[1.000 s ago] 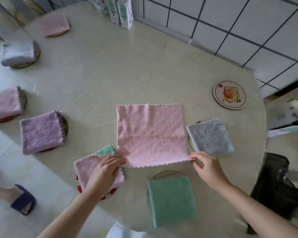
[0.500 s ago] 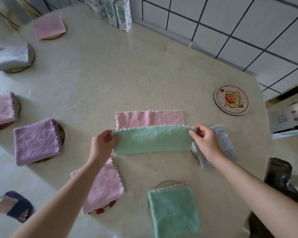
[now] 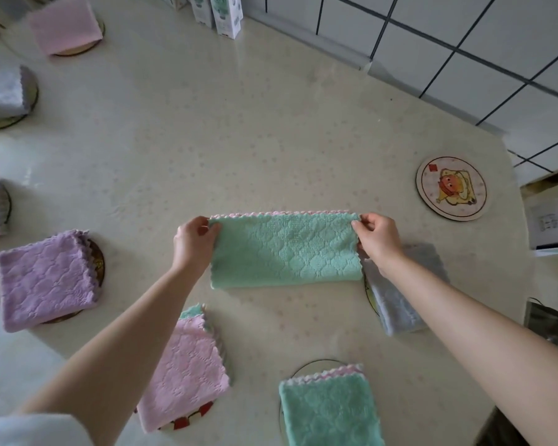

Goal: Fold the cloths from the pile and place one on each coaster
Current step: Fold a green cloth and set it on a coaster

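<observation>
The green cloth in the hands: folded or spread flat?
Folded in half: green cloth shows doubled scalloped edges along its far side.

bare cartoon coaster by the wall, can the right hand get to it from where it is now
Probably yes. The bare coaster lies uncovered just beyond and to the right of the right hand, with only open table between. But that hand is pinching the green cloth, with the left hand.

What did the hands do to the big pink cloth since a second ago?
The left hand and right hand took the cloth's near edge and carried it away from the person onto the far edge. The cloth now lies folded in half, green side up, both hands pinching its far corners. The other folded cloths stayed on their coasters, and the picture coaster is bare as before.
</observation>
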The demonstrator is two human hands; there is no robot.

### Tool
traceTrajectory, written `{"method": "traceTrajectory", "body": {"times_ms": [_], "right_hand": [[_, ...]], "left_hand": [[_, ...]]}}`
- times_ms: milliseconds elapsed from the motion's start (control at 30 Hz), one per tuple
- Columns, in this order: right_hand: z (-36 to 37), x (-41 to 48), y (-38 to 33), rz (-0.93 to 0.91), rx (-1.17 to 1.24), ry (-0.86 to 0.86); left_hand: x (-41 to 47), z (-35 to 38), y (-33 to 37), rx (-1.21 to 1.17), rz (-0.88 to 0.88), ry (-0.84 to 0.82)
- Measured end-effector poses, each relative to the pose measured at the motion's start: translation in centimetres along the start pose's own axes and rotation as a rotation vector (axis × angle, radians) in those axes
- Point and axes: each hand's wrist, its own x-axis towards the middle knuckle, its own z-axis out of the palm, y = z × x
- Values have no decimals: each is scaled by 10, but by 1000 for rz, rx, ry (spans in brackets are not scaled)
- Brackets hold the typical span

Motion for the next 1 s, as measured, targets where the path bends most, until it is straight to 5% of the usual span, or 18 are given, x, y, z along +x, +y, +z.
{"method": "traceTrajectory", "body": {"times_ms": [633, 767, 867, 1000], "right_hand": [[1, 2, -18, -120, -284, 141], [-3, -36, -10, -500, -526, 125], [4, -69, 1, -784, -647, 23], [27, -97, 21, -932, -808, -148]], "left_hand": [[3, -5, 11, 136, -97, 122], [-42, 1, 8, 352, 345, 173], [-84, 18, -1, 433, 624, -9], [-124, 46, -19, 592, 809, -235]]}}
